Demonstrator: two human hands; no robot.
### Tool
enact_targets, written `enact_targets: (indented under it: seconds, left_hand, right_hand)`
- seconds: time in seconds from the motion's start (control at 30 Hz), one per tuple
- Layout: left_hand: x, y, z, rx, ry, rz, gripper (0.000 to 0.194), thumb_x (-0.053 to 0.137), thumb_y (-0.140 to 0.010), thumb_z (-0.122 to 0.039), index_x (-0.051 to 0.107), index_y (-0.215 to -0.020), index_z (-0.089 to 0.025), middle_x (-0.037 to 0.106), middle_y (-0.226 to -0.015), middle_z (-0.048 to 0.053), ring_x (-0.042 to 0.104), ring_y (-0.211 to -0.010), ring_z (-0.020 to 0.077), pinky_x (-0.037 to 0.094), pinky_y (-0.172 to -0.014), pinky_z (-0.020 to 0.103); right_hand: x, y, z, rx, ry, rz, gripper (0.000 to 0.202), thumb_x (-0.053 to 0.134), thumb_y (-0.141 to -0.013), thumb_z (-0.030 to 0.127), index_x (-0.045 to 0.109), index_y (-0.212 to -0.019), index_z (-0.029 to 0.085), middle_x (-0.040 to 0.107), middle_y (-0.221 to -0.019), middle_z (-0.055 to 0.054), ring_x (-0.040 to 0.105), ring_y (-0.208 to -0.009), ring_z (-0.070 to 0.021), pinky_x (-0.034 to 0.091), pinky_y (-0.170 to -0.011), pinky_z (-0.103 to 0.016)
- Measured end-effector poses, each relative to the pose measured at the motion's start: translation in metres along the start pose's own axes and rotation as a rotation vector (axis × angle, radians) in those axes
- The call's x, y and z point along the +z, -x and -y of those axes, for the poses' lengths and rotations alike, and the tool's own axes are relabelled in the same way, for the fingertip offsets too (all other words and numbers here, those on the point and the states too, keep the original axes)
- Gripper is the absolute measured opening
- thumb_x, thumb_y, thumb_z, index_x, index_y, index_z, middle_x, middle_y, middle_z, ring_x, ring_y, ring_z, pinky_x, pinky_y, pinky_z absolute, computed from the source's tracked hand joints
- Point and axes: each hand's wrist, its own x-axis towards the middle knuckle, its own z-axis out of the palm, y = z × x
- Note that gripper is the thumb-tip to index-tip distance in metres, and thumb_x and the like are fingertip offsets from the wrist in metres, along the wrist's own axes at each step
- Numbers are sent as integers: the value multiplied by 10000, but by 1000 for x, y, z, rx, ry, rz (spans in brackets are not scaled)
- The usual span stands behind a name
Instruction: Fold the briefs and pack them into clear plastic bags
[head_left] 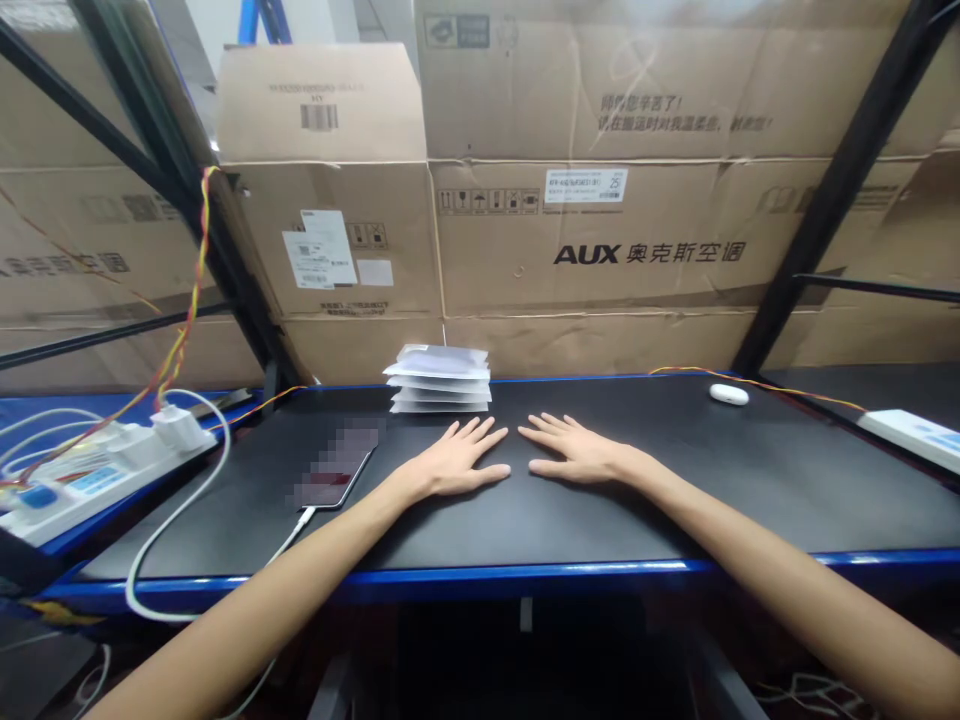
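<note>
My left hand (461, 460) lies palm down on the black tabletop (600, 525), fingers spread, holding nothing. Beside it, a little to the right, my right hand (577, 450) rests flat in the same way, also with spread fingers. A small gap separates the two hands. Just behind my left hand stands a stack of several thin white packets (440, 380). To the left of that hand lies a phone (337, 470) with a white cable (292, 535) plugged into its near end; its screen is blurred out.
Power strips sit at the left (112, 470) and right (915, 440) edges. A small white case (729, 395) lies at the back right. Twisted red-yellow wires (184, 340) run along the shelf frame. Cardboard (600, 290) walls off the back; black posts (832, 190) flank the table.
</note>
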Motion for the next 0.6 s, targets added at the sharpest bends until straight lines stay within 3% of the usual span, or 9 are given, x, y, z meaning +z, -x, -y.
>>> enact_targets:
  seconds: [0.6]
  left_hand:
    - [3,-1,3,13,-8,-2,785,293,-933,-745,148,-1584,-330,82,-1656,59,37,-1533,298,51,-1223,544]
  right_hand:
    - [-2,2,3,2,-2,9,881,358,-867,813,236,-1570,297,113,-1649,-53,31,-1523,-292,5,-1229,-517]
